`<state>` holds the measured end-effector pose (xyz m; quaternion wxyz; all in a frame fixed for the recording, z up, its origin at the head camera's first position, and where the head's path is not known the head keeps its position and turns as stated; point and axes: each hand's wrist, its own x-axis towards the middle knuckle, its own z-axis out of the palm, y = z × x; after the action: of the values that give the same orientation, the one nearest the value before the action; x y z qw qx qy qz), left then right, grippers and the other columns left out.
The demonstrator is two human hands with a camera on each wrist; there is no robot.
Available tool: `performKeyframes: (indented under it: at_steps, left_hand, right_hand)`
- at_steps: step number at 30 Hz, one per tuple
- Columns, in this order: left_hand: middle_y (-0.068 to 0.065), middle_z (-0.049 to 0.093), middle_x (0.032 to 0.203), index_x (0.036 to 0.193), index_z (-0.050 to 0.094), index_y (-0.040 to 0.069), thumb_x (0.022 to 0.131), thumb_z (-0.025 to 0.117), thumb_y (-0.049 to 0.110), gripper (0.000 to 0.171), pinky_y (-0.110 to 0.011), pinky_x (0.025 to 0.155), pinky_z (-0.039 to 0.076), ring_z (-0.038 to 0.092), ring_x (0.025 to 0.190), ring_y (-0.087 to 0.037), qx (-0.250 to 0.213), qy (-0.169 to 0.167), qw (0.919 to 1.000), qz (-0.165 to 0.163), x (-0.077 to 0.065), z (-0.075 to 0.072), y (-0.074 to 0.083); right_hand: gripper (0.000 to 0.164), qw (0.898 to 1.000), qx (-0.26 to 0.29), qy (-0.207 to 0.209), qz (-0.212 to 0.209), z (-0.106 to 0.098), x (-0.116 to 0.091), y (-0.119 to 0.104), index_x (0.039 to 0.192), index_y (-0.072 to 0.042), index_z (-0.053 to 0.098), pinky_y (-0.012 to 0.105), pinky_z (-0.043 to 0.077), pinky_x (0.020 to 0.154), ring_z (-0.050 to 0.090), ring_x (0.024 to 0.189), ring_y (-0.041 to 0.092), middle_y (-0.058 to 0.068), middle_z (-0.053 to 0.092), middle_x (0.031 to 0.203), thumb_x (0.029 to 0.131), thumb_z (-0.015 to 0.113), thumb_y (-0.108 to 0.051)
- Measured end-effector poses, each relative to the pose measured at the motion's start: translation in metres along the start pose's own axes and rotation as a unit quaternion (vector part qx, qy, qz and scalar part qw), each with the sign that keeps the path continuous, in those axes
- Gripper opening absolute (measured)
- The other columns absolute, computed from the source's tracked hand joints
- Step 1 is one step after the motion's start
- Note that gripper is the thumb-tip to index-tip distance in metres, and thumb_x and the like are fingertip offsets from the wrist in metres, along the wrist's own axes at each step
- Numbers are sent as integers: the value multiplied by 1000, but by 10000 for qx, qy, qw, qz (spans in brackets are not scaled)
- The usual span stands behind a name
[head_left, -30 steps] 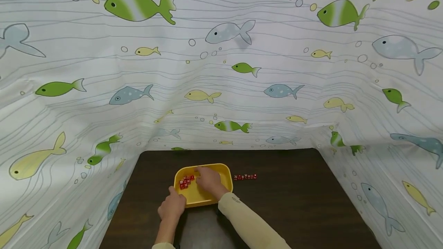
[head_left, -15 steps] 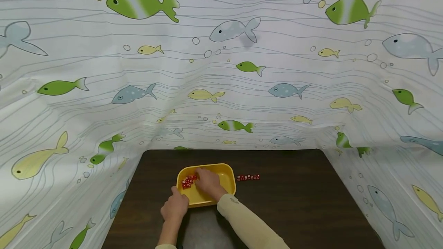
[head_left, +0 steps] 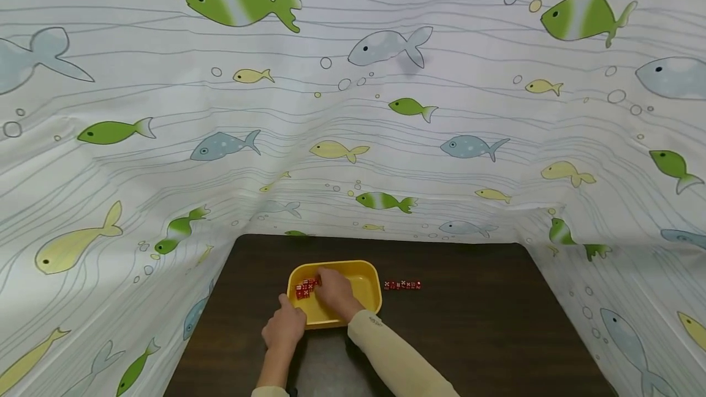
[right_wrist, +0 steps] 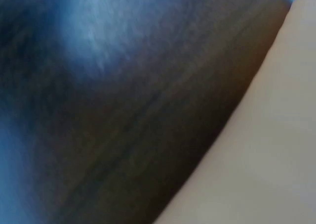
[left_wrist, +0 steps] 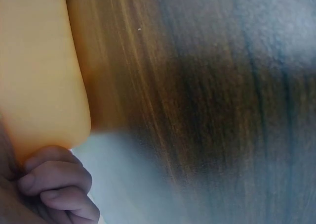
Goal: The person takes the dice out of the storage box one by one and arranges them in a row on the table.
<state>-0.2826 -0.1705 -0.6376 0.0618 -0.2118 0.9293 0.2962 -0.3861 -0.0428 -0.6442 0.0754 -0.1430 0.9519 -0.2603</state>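
The left hand (head_left: 284, 326) grips the near left corner of a yellow tray (head_left: 315, 311), its fingers curled against the wall. The tray sits nearer the left edge of the dark worktop (head_left: 496, 317) than the right. Inside, a cluster of red dice (head_left: 304, 289) lies by the tray's left edge. The right hand (head_left: 334, 291) is just beside them (whether its fingers pinch a die, I cannot tell). Beyond the tray's right edge, a row of red dice (head_left: 402, 285) lies on the worktop.
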Motion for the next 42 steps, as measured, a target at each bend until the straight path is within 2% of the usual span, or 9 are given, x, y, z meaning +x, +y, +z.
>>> performKeyframes:
  at_steps: [8,18,22,29,35,42]
  left_hand:
    - [-18,59,79,145,36,-6,103,50,23,52,-50,64,46,58,66,-34,-17,-30,10000,-23,-1,-1,3]
    - [-18,58,81,145,35,-6,104,49,23,52,-50,67,46,57,69,-35,-5,-102,9999,-12,-2,-4,8]
    - [-18,57,81,142,36,-6,105,47,24,49,-51,67,45,56,69,-35,9,-122,9999,17,-2,-6,6]
    - [-14,53,80,140,40,-5,104,47,28,49,-44,64,39,53,67,-31,-209,-296,9993,133,-2,-6,-6]
    - [-16,57,85,145,38,-5,105,46,33,55,-46,65,41,55,71,-31,-230,-371,9989,144,-4,-6,-15]
    - [-13,57,82,145,38,-2,105,46,34,54,-44,62,39,54,67,-30,-212,-127,9991,339,-10,-9,-17]
  right_hand:
    - [15,9995,275,-122,133,1,1,5,100,-17,64,31,50,69,55,72,13,-4,61,85,98,78,-22]
    - [17,9963,826,41,231,-6,-7,13,104,-16,67,30,50,69,56,74,13,-4,63,86,96,80,-23]
    - [17,9909,1335,126,149,-13,-16,12,105,-12,68,32,51,73,56,77,13,-1,65,91,95,81,-18]
    - [16,9782,2052,137,298,-18,-27,14,107,-12,71,34,55,77,59,82,14,0,67,95,95,80,-16]
    - [16,9711,2350,315,283,-27,-34,19,107,-14,72,32,56,78,61,83,12,-1,71,99,96,80,-20]
    - [18,9646,2533,665,299,-52,-40,27,111,-13,70,26,55,74,60,79,12,0,73,102,97,78,-20]
